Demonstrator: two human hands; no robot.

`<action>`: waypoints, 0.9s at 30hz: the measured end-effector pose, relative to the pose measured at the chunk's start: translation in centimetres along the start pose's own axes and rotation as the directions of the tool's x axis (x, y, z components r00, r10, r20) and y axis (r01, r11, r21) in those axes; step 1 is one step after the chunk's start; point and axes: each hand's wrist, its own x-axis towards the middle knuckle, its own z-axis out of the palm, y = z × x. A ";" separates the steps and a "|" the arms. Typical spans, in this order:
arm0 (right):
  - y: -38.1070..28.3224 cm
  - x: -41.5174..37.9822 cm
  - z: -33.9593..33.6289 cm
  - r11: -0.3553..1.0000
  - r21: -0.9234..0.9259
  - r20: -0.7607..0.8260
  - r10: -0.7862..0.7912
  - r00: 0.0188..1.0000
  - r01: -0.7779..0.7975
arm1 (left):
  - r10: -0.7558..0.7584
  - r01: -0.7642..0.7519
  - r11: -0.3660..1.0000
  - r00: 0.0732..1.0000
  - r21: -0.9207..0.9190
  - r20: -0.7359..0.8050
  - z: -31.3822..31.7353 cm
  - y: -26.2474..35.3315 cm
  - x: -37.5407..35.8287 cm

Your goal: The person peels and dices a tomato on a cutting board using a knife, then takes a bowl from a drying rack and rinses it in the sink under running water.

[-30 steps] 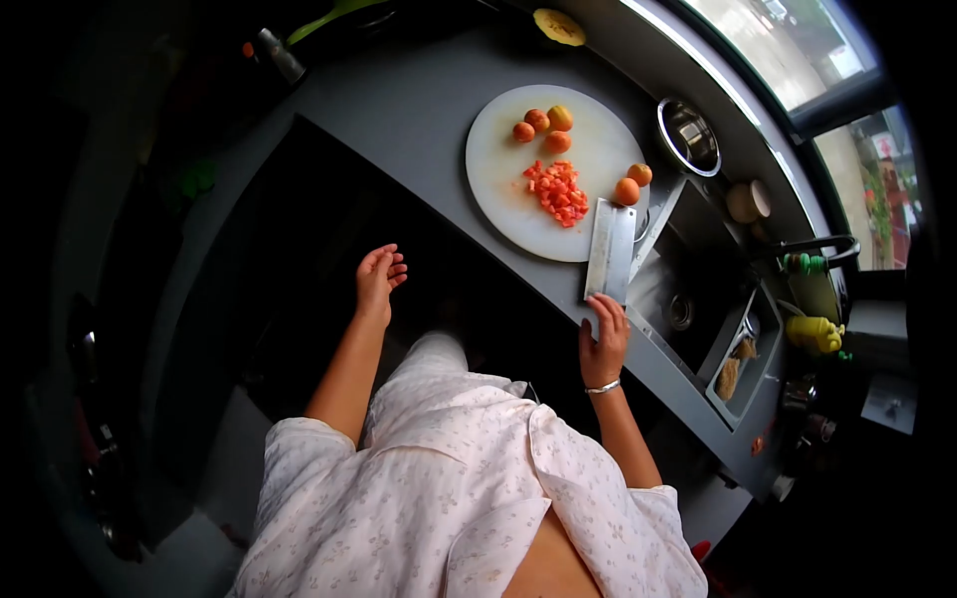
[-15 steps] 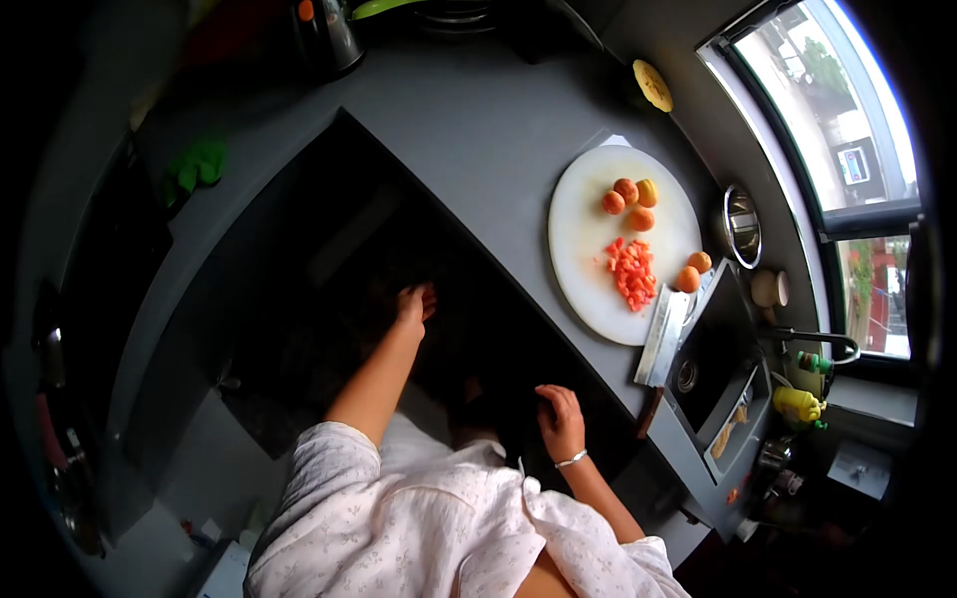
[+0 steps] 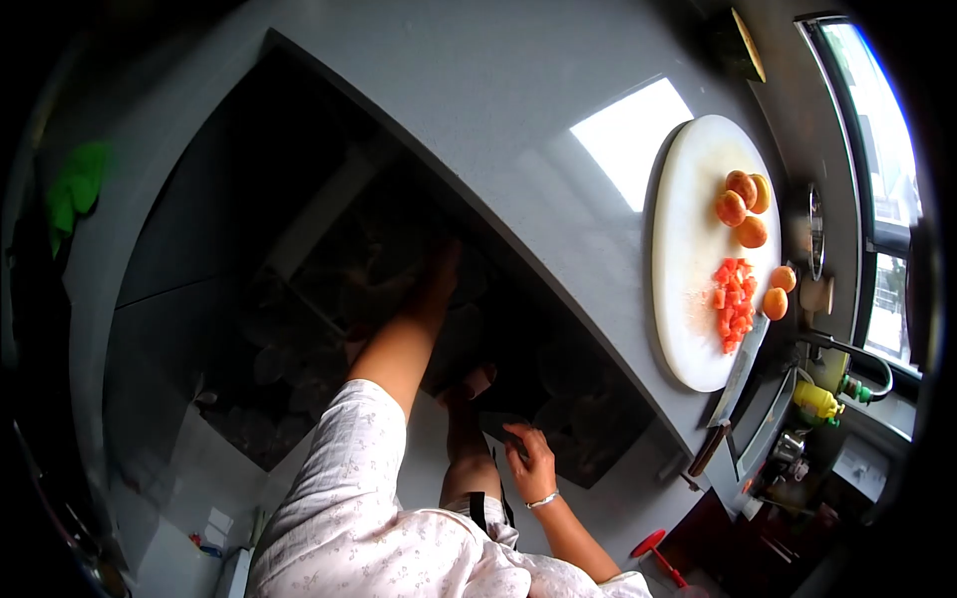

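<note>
My left hand [image 3: 442,264] reaches forward into shadow below the grey counter edge, and its fingers are too dark to make out. Lower down, near my waist, my right hand [image 3: 531,460] hangs with a silver bracelet at the wrist; its fingers are loosely bent, the thumb stands apart, and it holds nothing. On the counter to the right lies a round white cutting board [image 3: 688,299]. Orange-red round fruits [image 3: 731,208] and a heap of diced red pieces [image 3: 733,299] rest on it. A cleaver [image 3: 740,374] with a brown handle lies beside the board.
The grey counter [image 3: 518,120] runs diagonally above dark cabinet fronts. Two more round fruits [image 3: 776,303] sit at the board's right side. A metal bowl [image 3: 816,234], a tap [image 3: 857,351] and a yellow bottle [image 3: 817,401] stand farther right. A green cloth-like item [image 3: 76,189] is at far left.
The view has turned, so the board and fruits appear farther right. My left hand has gone deeper into the shadow; my right hand stays low and empty.
</note>
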 end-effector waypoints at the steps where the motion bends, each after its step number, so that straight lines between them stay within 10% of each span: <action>1: 0.5 -0.1 0.4 1.000 0.002 -0.019 0.011 1.000 -0.011 | 0.096 -0.105 0.981 0.994 -0.165 -0.061 -0.8 -1.5 2.0; 8: 1.5 -0.1 2.3 0.993 0.025 -0.023 0.119 0.993 -0.118 | -0.055 -0.008 0.987 0.926 -0.163 -0.373 5.2 1.6 -0.6; 27: -0.4 6.1 6.7 0.994 -0.023 0.195 -0.097 0.976 0.103 | 0.031 -0.085 0.988 0.924 -0.125 -0.381 -3.5 5.7 -17.1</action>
